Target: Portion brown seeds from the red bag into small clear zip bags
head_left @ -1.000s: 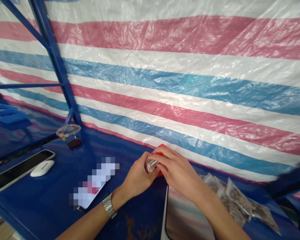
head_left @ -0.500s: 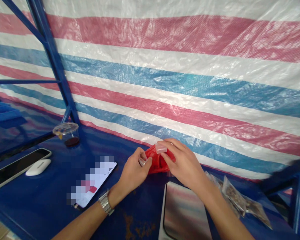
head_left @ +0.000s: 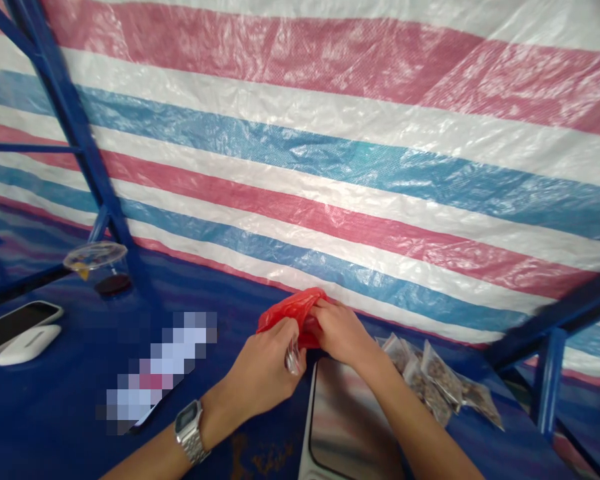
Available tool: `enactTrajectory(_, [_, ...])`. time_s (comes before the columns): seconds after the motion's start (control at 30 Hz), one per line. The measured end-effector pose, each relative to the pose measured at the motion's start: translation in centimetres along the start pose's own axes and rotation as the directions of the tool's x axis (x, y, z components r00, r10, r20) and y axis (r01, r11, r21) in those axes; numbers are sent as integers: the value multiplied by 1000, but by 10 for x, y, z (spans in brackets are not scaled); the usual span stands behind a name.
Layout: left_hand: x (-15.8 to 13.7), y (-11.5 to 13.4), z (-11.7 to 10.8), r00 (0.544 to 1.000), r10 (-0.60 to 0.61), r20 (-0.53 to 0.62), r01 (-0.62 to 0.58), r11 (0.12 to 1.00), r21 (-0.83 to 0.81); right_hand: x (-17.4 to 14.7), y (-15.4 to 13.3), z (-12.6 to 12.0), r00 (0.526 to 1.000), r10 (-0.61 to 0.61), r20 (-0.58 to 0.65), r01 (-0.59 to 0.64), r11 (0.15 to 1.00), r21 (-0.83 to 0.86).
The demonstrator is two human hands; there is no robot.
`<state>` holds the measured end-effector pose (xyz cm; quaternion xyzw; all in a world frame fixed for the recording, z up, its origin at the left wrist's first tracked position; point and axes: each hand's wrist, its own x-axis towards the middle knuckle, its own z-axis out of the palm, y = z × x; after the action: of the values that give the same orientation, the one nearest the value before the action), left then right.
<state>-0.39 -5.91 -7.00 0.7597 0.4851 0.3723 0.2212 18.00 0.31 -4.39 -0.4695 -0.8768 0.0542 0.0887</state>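
My left hand (head_left: 265,367) is curled closed around some clear plastic (head_left: 293,357) against the red bag (head_left: 290,308), while my right hand (head_left: 343,333) has bent fingers at the bag's mouth, their grip hidden so I can't tell what they hold. The bag is near the back of my blue table (head_left: 220,353), whose glossy top has brown patches (head_left: 265,460) near the front. Behind it hangs a shiny red, white and blue striped sheet (head_left: 330,133), with blue metal bars (head_left: 70,133) at the left.
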Motion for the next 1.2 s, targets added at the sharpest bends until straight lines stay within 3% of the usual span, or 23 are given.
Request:
enactTrajectory(0.13, [-3, -6, 5, 997, -70, -12, 69, 994, -81, -2, -7, -5, 993, 116, 36, -115, 993, -6])
enactTrajectory(0.27, [3, -18, 14, 981, -191, -45, 189, 981, -39, 3, -6, -3, 997, 83, -8, -82, 994, 74])
enactTrajectory(0.37, [6, -20, 13, 963, -266, -35, 267, 963, 30, 5, -7, 0, 992, 108, -66, -89, 968, 235])
enactTrajectory(0.53, [13, -21, 1, 906, -422, -1, 420, 901, 112, 9, -15, 6, 969, 140, -203, 12, 796, 605])
enactTrajectory(0.67, [19, -31, 1, 915, -404, -3, 403, 914, -34, 11, -16, 8, 976, 213, -37, -107, 627, 771])
enactTrajectory(0.7, [19, -34, 2, 918, -396, -20, 394, 916, -72, 11, -15, 8, 975, 220, -27, -122, 635, 763])
enactTrajectory(0.77, [20, -36, 5, 925, -375, -56, 366, 922, -130, 10, -14, 7, 971, 210, -113, -82, 738, 670])
enactTrajectory(0.83, [19, -36, 6, 936, -338, -92, 321, 933, -162, 8, -14, 4, 964, 154, -216, -30, 873, 486])
enactTrajectory(0.9, [19, -34, 5, 944, -303, -129, 282, 946, -161, 4, -14, 0, 976, 103, -192, -40, 951, 307])
enactTrajectory(1.03, [18, -37, 4, 926, -304, -223, 283, 951, -121, -4, -16, -4, 998, 66, 4, -66, 990, 124])
enactTrajectory(1.2, [20, -53, 13, 915, -287, -282, 243, 953, -183, -6, -19, 1, 996, -83, 45, 71, 975, 212])
